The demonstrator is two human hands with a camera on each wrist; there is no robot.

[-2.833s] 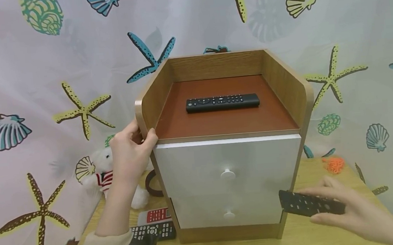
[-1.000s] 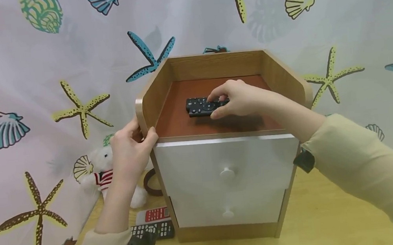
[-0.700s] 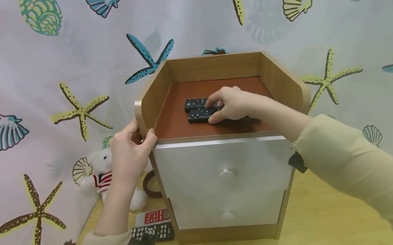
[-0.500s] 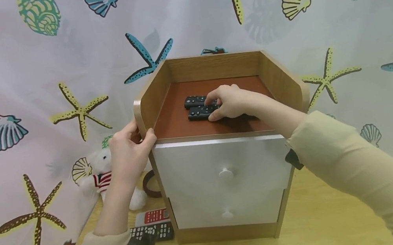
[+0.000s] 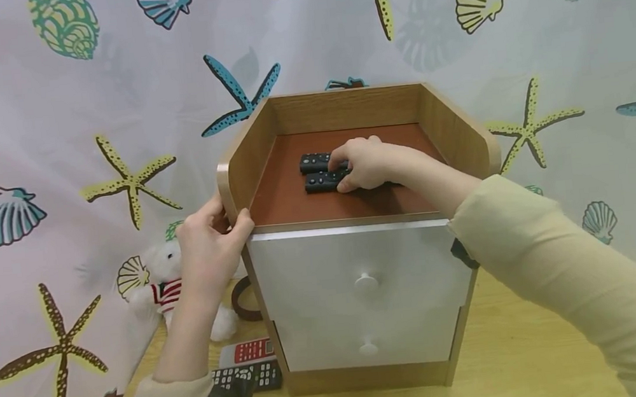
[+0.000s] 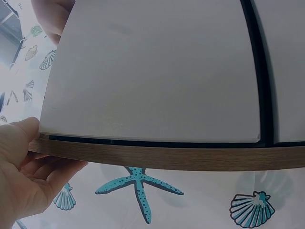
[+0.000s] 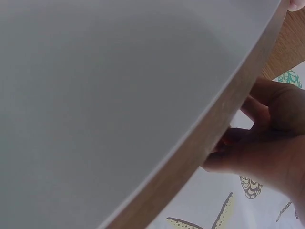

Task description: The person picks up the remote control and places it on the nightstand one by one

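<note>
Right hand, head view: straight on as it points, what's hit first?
Likely the farther black remote, just ahead of the right hand; beyond that, the left side panel. Exact depth is unclear.

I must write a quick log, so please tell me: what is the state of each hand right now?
Left hand: closed, gripping the cabinet's left side panel.
Right hand: closed, holding the nearer black remote.

Wrist cams dim, head cam brt

The cabinet top (image 5: 296, 210) can be entered from the front (or above); three sides are blocked by raised panels (image 5: 346, 109).
</note>
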